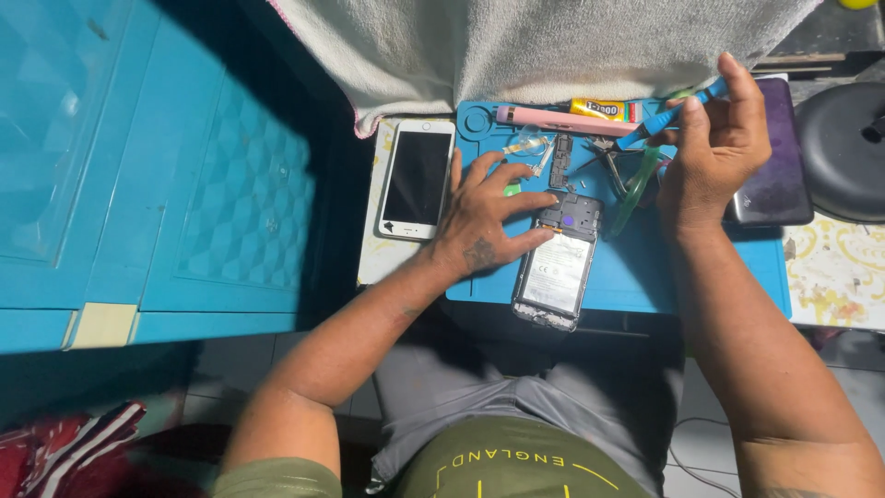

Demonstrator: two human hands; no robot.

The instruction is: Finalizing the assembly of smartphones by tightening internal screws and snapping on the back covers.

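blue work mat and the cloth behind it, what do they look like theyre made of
The blue work mat looks like silicone or soft rubber: matte, evenly coloured, with moulded recesses along its far edge. That is a guess from the finish. The cloth looks like terry towelling, off-white with a nubbly looped pile and soft folds. The left hand steadies an opened phone on the mat.

Round black object (843, 148) cut off right.

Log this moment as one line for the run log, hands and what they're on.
left hand: fingers steadying opened phone on blue mat | right hand: raised, holding blue screwdriver | white phone: face up, left of mat
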